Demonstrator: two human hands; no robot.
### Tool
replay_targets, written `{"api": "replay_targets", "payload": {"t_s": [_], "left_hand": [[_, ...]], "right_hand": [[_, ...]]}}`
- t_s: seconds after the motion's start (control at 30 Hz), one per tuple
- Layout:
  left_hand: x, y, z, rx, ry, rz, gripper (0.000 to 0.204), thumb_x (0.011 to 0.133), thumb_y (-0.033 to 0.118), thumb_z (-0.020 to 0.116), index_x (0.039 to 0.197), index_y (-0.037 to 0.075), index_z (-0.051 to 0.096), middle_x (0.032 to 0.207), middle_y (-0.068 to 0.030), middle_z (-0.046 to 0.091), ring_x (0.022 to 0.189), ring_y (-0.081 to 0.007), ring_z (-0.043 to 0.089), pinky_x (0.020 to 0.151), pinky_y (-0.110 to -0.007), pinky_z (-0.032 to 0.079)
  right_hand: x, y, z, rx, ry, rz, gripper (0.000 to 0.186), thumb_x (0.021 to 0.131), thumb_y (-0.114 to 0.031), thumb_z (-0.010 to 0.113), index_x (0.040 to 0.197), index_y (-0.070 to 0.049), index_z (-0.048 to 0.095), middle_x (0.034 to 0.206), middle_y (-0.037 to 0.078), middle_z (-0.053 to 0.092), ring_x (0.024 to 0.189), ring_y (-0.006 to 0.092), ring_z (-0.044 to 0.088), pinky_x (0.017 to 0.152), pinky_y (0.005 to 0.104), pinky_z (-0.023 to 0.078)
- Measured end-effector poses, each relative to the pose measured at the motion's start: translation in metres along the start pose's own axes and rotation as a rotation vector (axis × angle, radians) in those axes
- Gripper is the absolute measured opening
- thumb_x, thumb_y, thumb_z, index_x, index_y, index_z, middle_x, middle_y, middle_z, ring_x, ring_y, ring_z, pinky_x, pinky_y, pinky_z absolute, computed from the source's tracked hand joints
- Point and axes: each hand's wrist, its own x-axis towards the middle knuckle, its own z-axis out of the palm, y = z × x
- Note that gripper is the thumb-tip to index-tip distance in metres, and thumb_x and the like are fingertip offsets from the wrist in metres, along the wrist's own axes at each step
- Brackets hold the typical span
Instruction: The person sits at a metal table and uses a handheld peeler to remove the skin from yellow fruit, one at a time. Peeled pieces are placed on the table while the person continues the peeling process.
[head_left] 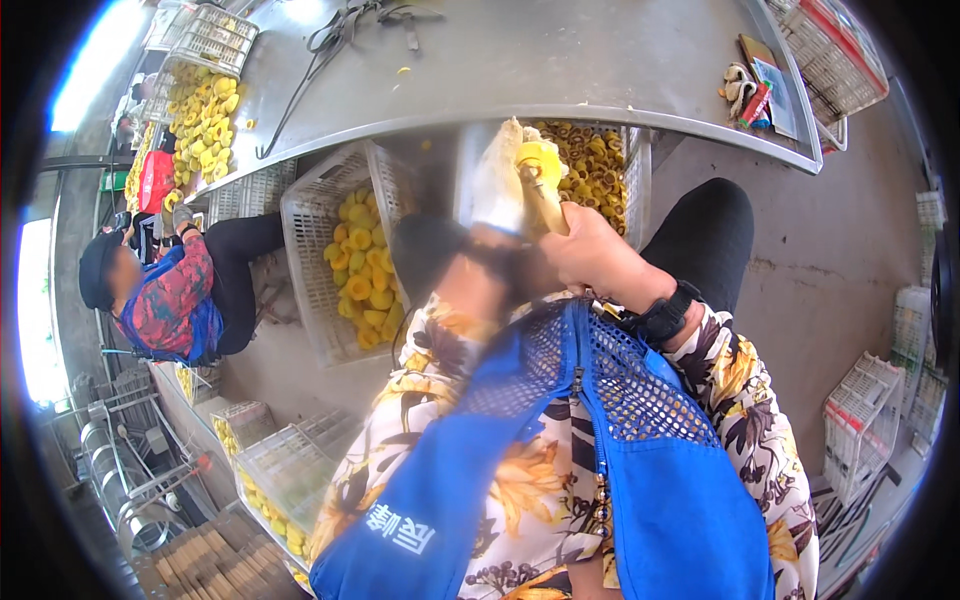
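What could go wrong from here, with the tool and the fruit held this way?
The tool in the right hand works at the yellow fruit close to the gloved left hand, so a slip might nick that hand. The fruit could also slide loose and drop toward the crate below.

The left hand is blurred, its exact grip impossible to tell; the dark band on that wrist blurs too. The worktop runs past the top edge, partly hiding the crate beneath.
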Motion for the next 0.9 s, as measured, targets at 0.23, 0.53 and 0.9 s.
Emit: {"api": "replay_targets", "payload": {"t_s": [0.23,0.53,0.9], "left_hand": [[0.0,-0.003,0.012,-0.215,0.042,-0.21,0.027,0.086,0.033,0.052,0.084,0.007,0.053,0.071,-0.0117,0.057,0.057,-0.0245,0.055,0.05,-0.034,0.047],[0.008,0.002,0.0,-0.319,0.08,-0.353,0.031,0.084,0.042,0.05,0.083,0.011,0.053,0.069,-0.0104,0.057,0.056,-0.0262,0.055,0.046,-0.036,0.047],[-0.05,0.111,-0.115,0.76,0.688,0.255,0.033,0.079,0.007,0.062,0.11,0.001,0.054,0.095,-0.0108,0.06,0.085,-0.0168,0.059,0.072,-0.025,0.049]], "right_hand": [[0.0,0.011,-0.007,0.411,-0.213,0.071,0.007,0.08,-0.009,0.048,0.086,-0.008,0.042,0.059,-0.004,0.04,0.04,0.0042,0.034,0.033,0.0201,0.03],[0.03,0.047,0.008,-0.357,0.354,-0.702,0.016,0.078,-0.01,0.052,0.088,0.001,0.047,0.061,0.014,0.054,0.045,0.0217,0.052,0.045,0.0322,0.041],[0.041,0.044,-0.007,-0.945,0.425,-0.625,0.008,0.078,-0.01,0.048,0.082,-0.003,0.046,0.057,0.017,0.055,0.054,0.0354,0.056,0.05,0.0445,0.044]]}}
